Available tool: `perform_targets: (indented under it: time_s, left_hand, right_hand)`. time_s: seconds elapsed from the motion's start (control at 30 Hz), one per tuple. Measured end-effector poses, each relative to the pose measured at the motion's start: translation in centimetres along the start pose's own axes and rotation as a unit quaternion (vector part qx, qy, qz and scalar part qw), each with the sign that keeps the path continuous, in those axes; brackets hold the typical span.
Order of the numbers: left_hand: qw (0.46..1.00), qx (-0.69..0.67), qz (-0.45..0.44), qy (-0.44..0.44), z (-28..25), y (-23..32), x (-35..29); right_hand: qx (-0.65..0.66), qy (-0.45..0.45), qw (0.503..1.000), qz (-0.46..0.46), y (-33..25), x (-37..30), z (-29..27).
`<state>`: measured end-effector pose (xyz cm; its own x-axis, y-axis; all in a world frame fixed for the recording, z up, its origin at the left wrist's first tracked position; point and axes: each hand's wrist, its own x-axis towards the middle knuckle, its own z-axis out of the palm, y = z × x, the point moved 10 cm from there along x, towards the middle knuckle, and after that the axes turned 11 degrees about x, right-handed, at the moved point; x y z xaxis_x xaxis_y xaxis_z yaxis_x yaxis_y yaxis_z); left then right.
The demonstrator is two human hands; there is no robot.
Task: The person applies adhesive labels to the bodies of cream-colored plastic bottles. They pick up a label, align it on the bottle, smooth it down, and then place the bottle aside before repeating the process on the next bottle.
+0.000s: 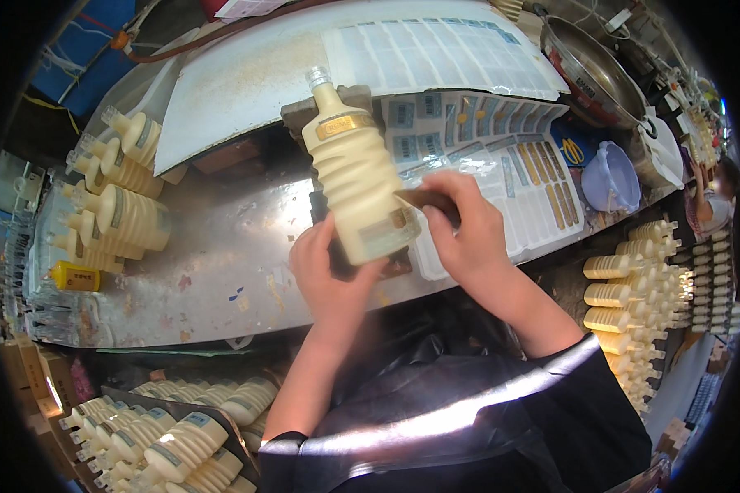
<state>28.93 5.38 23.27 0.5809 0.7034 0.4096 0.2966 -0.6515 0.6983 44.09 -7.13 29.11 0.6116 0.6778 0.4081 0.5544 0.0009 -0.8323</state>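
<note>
A cream bottle (pixel 353 172) with wavy ribs and a clear neck lies tilted on a dark block (pixel 302 111) on the metal bench. It bears a gold label (pixel 343 125) below the shoulder and a clear, bluish label (pixel 389 235) near the base. My left hand (pixel 325 271) is wrapped round the base end, thumb along its underside. My right hand (pixel 473 222) pinches a flat brown scraper-like piece (pixel 426 198), its edge against the bottle's right side just above the lower label. Part of that piece is hidden in my fingers.
Label sheets (pixel 518 185) lie right of the bottle; more cover a sloping white board (pixel 247 78) behind. A lavender bucket (pixel 611 177) and a large pan (pixel 596 70) stand at right. Cream bottles stand at left (pixel 131 218), in a crate lower left (pixel 185 444) and at right (pixel 621 292).
</note>
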Motion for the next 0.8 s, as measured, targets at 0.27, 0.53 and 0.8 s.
perform_targets:
  time_s: [0.27, 0.53, 0.8]
  left_hand:
    - [0.995, 0.062, 0.043, 0.06, -0.1, 2.1, -0.1]
    - [0.993, 0.07, 0.061, 0.07, 0.3, 2.1, -0.2]
    - [0.993, 0.059, 0.064, 0.075, -0.3, 2.8, 0.0]
  right_hand:
    - [-0.09, -0.045, 0.968, -0.232, -7.4, -2.2, 0.6]
    - [-0.068, -0.067, 0.978, -0.183, -7.8, -2.0, 1.9]
    - [-0.046, -0.072, 0.993, -0.08, -5.2, -0.6, 1.1]
